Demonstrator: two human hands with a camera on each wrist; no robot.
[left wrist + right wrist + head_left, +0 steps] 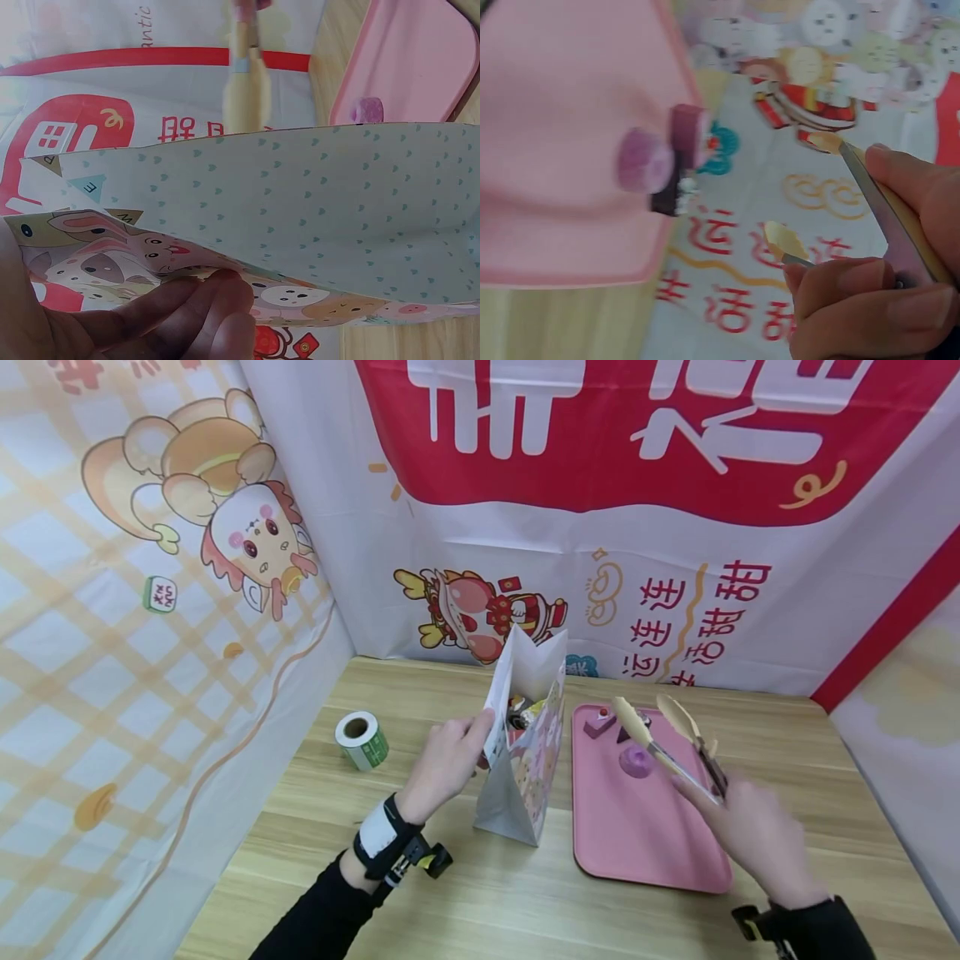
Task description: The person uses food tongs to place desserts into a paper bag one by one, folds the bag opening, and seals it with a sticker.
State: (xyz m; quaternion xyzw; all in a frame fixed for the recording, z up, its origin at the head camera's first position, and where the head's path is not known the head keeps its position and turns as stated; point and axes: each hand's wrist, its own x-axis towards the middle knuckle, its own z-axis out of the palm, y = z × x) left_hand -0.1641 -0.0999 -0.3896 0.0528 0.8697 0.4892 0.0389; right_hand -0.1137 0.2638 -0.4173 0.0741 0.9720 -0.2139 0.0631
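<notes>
My left hand (444, 762) pinches the near-left rim of a white paper bag (542, 777) printed with cartoon animals. The bag stands upright with its mouth spread, and some shiny wrapped items (522, 714) show inside. My right hand (757, 831) grips a pair of tongs (881, 206) with pale tips. The tips stand apart with nothing between them, above the far part of a pink tray (637, 843). On that tray lie a round purple cake piece (636, 762), a pink-purple cake piece (599, 722) and a dark piece (667, 191), partly hidden by the tongs in the head view.
A roll of green-and-white labels (362, 741) stands on the wooden table (300, 860), left of the bag. Printed cloth (465, 535) hangs behind the table, and more patterned cloth (67, 710) rises along the left side.
</notes>
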